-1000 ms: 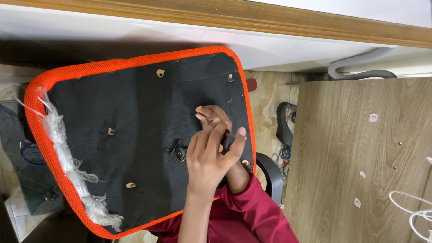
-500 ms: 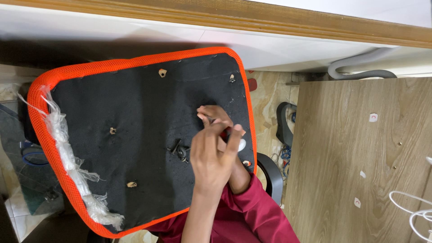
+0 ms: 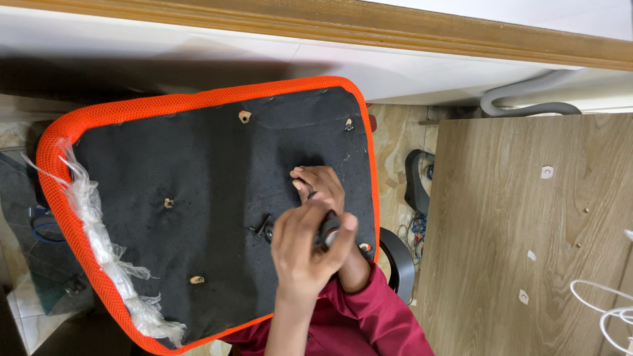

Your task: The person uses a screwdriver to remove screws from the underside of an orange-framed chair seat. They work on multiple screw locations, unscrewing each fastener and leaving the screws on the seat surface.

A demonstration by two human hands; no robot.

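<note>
Gripping screwdriver (image 3: 328, 231), both hands (image 3: 310, 247), over seat underside (image 3: 211, 198).

An upturned seat cushion (image 3: 198, 198) shows a black fabric underside edged in bright orange mesh, beside a pale wood-grain board (image 3: 527, 231), a maroon sleeve (image 3: 369, 316), a grey hose (image 3: 527, 99) and a white cable (image 3: 606, 310).

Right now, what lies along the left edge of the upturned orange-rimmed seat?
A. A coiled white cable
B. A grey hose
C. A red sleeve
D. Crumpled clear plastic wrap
D: crumpled clear plastic wrap clings along the left rim of the seat; the white cable and grey hose lie off to the right, and the red sleeve is at the bottom.
</note>
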